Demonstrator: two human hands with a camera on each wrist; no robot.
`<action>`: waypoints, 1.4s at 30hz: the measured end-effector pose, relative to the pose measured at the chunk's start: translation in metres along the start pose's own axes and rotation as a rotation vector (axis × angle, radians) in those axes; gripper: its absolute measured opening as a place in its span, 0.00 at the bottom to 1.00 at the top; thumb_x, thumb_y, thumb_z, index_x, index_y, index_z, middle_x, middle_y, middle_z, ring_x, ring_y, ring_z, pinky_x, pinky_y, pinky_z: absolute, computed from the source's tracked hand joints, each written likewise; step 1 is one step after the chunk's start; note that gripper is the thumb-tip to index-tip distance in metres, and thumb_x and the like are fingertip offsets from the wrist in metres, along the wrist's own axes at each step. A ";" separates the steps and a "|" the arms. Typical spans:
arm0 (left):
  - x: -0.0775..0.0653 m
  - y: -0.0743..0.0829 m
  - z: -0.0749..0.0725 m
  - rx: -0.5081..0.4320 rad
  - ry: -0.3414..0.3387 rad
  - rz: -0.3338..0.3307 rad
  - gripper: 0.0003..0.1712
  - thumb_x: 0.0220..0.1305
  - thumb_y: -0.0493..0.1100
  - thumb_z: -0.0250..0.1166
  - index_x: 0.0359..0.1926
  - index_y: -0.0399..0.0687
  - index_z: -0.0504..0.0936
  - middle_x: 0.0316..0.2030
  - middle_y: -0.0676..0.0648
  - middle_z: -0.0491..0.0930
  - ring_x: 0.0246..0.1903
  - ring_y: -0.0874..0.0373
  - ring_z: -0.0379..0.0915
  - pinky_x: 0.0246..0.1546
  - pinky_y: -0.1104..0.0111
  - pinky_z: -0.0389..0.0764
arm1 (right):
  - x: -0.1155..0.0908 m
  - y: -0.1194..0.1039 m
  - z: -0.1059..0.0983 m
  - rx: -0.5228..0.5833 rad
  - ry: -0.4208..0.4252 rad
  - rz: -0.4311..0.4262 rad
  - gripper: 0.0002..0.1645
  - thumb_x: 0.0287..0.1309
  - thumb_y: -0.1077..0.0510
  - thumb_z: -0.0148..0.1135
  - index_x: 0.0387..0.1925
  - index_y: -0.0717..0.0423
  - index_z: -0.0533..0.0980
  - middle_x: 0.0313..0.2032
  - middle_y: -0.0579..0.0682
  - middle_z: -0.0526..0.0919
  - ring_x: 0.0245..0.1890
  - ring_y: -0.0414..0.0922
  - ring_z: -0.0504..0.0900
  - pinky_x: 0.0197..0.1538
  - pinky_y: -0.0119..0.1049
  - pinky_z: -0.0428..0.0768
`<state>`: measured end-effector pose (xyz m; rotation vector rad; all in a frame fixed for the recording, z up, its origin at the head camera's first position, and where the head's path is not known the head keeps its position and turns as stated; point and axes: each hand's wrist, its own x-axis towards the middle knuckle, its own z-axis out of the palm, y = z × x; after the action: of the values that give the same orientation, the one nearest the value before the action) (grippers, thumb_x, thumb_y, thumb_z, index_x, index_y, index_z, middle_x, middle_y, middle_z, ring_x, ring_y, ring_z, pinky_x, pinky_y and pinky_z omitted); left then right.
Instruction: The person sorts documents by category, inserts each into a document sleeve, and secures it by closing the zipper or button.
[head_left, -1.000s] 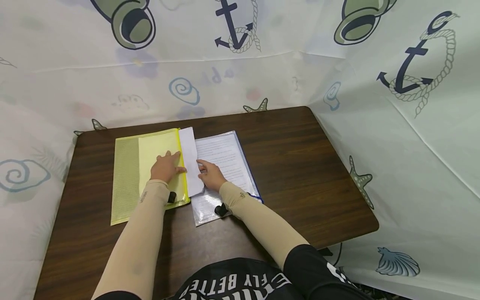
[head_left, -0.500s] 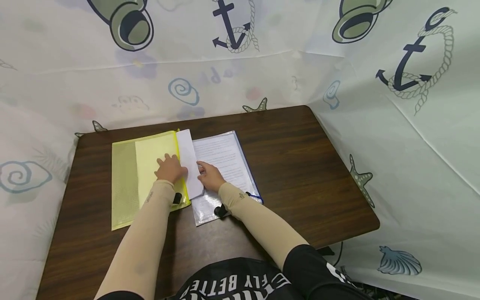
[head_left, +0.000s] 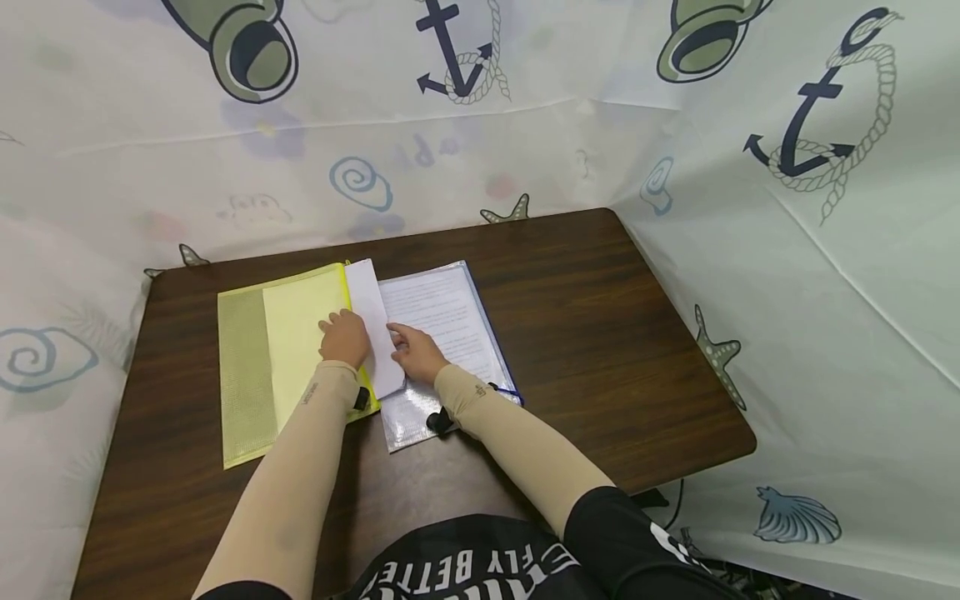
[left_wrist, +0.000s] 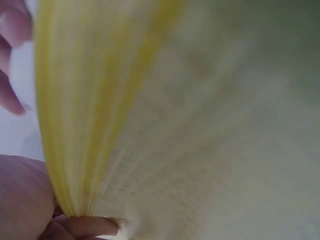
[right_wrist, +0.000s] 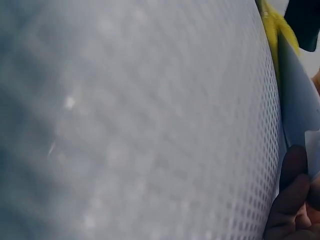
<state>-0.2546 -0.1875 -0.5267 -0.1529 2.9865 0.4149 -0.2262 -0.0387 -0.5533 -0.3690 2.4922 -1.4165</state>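
Observation:
A yellow mesh zip pouch [head_left: 243,375] lies at the left of the table with pale paper inside. White paper [head_left: 365,292] sticks out along its right edge. My left hand [head_left: 345,339] is at that edge; in the left wrist view its thumb and a finger pinch the pouch's yellow-striped border [left_wrist: 92,125], which bunches towards them. My right hand [head_left: 420,356] holds the outer edge of the white paper, and the right wrist view shows fingers [right_wrist: 295,192] on it. Beneath that hand lies a clear mesh zip pouch [head_left: 408,425] with a printed sheet [head_left: 450,308] inside.
The dark wooden table [head_left: 585,333] extends right of the pouches. A white curtain [head_left: 262,175] with sea prints hangs behind it and at both sides. A blue zip pull [head_left: 510,392] lies at the clear pouch's right corner.
My left hand has slid right over the yellow pouch to its edge, and its spread fingers have drawn in. The right hand stays almost still at the paper.

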 end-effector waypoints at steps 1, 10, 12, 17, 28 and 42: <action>0.001 0.000 0.000 0.019 0.020 0.033 0.26 0.75 0.33 0.38 0.62 0.10 0.63 0.55 0.14 0.67 0.58 0.20 0.64 0.50 0.34 0.76 | 0.001 0.000 0.000 0.014 -0.002 -0.005 0.35 0.66 0.68 0.62 0.73 0.55 0.67 0.56 0.57 0.83 0.52 0.46 0.84 0.55 0.28 0.78; 0.001 0.000 -0.005 0.052 0.041 0.084 0.27 0.73 0.32 0.39 0.61 0.07 0.60 0.50 0.15 0.71 0.52 0.23 0.70 0.53 0.39 0.75 | 0.000 -0.003 0.002 0.016 -0.013 -0.007 0.34 0.69 0.64 0.61 0.73 0.61 0.65 0.55 0.59 0.84 0.56 0.49 0.83 0.56 0.29 0.78; -0.001 0.001 -0.008 0.034 0.027 0.064 0.28 0.73 0.33 0.38 0.63 0.08 0.59 0.51 0.15 0.70 0.52 0.23 0.70 0.51 0.39 0.76 | 0.001 -0.002 0.003 -0.005 -0.008 -0.001 0.33 0.69 0.63 0.61 0.73 0.62 0.65 0.54 0.58 0.85 0.55 0.49 0.84 0.56 0.28 0.78; -0.003 0.000 -0.011 0.030 -0.006 0.073 0.25 0.72 0.32 0.40 0.57 0.09 0.66 0.47 0.18 0.72 0.49 0.25 0.71 0.49 0.41 0.77 | 0.000 -0.001 0.003 -0.041 -0.016 -0.013 0.33 0.67 0.65 0.61 0.72 0.62 0.67 0.55 0.59 0.85 0.56 0.48 0.83 0.55 0.28 0.77; -0.006 0.002 -0.012 -0.024 -0.019 0.055 0.23 0.71 0.32 0.43 0.55 0.10 0.67 0.46 0.19 0.74 0.47 0.25 0.73 0.48 0.41 0.77 | -0.001 -0.005 0.014 0.015 -0.018 -0.020 0.33 0.66 0.68 0.60 0.72 0.61 0.68 0.55 0.59 0.85 0.56 0.47 0.83 0.54 0.25 0.77; -0.007 0.001 -0.017 -0.074 -0.019 0.043 0.21 0.70 0.33 0.47 0.53 0.12 0.70 0.43 0.21 0.76 0.47 0.27 0.76 0.46 0.43 0.80 | -0.002 -0.006 0.012 -0.013 0.023 0.012 0.30 0.66 0.66 0.62 0.68 0.62 0.72 0.49 0.57 0.87 0.47 0.44 0.87 0.45 0.24 0.80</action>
<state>-0.2498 -0.1909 -0.5093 -0.0920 2.9618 0.5293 -0.2194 -0.0504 -0.5533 -0.3410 2.5187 -1.4084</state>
